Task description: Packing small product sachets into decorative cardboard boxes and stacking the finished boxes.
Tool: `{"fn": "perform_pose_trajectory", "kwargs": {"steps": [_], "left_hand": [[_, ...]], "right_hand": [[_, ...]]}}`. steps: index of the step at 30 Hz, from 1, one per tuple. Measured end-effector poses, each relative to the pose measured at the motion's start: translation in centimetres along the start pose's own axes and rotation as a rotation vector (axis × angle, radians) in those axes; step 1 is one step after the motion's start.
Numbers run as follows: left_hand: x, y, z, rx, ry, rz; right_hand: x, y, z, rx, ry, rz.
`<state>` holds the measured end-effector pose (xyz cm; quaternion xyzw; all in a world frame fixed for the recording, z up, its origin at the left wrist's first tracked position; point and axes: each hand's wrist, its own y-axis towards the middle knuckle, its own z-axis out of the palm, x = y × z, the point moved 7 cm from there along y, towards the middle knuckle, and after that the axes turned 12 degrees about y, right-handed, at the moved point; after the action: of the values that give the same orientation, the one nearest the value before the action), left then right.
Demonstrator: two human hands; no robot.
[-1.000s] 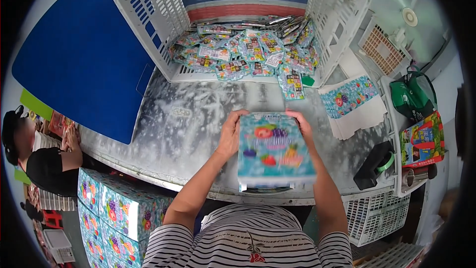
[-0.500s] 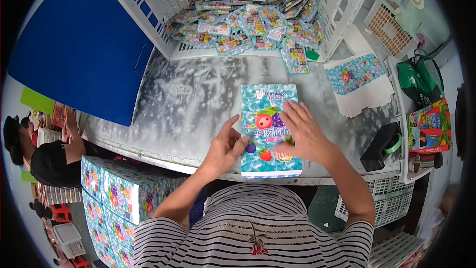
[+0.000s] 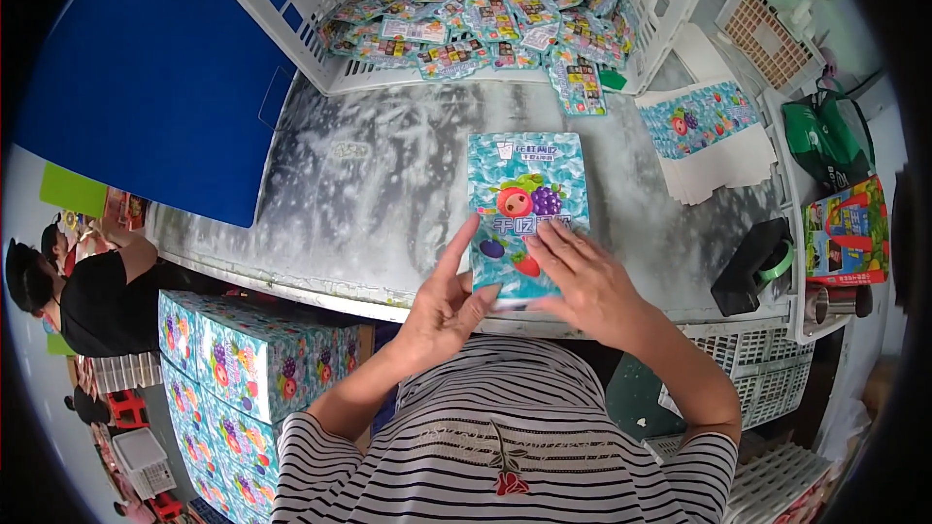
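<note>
A flat turquoise box (image 3: 529, 180) printed with fruit lies near the front edge of the table, its picture side up. At its lower left corner, my left hand (image 3: 442, 311) grips it, thumb over the front and index finger along the side. My right hand (image 3: 592, 281) lies over the lower right part of the box, fingers stretched out across the printed face. Its thumb is close to the bottom edge and a little blurred.
Beyond the box, a white plastic crate (image 3: 670, 19) on its side holds many fruit-printed pouches (image 3: 490, 15). Flattened cartons (image 3: 699, 126) and a black tape dispenser (image 3: 752, 267) are at right. Stacked printed boxes (image 3: 228, 359) stand lower left, below a blue panel (image 3: 155, 87). A co-worker (image 3: 92, 291) sits far left.
The box has come slightly nearer to me in the hands' grasp. My right hand has slid down from its upper right to its lower part, and my left hand to the lower corner.
</note>
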<state>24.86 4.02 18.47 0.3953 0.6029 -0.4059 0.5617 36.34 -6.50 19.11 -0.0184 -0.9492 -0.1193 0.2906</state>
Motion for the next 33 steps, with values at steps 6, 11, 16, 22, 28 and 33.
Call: {"fn": "perform_pose_trajectory", "kwargs": {"steps": [6, 11, 16, 22, 28, 33], "left_hand": [[-2.1, 0.2, -1.1, -0.051, 0.709, 0.142], [-2.9, -0.9, -0.4, -0.133, 1.016, 0.421], [-0.8, -1.5, 0.0, -0.074, 1.253, 0.353], [-2.5, 0.9, 2.1, 0.013, 1.472, 0.424], [-1.8, 3.0, 4.3, 0.184, 1.497, 0.503], [-1.0, 3.9, 5.2, 0.277, 1.566, 0.534]], "right_hand": [[-0.7, 0.2, -0.4, -0.030, -0.032, -0.017], [-0.1, -0.6, -0.8, -0.031, 0.033, -0.008], [-0.5, -2.0, -0.5, 0.029, 0.108, 0.041], [-0.9, -2.5, -0.1, -0.006, 0.143, 0.031], [-0.8, -2.4, -0.1, 0.002, 0.074, 0.025], [-0.7, -2.5, -0.1, -0.035, 0.070, 0.024]]}}
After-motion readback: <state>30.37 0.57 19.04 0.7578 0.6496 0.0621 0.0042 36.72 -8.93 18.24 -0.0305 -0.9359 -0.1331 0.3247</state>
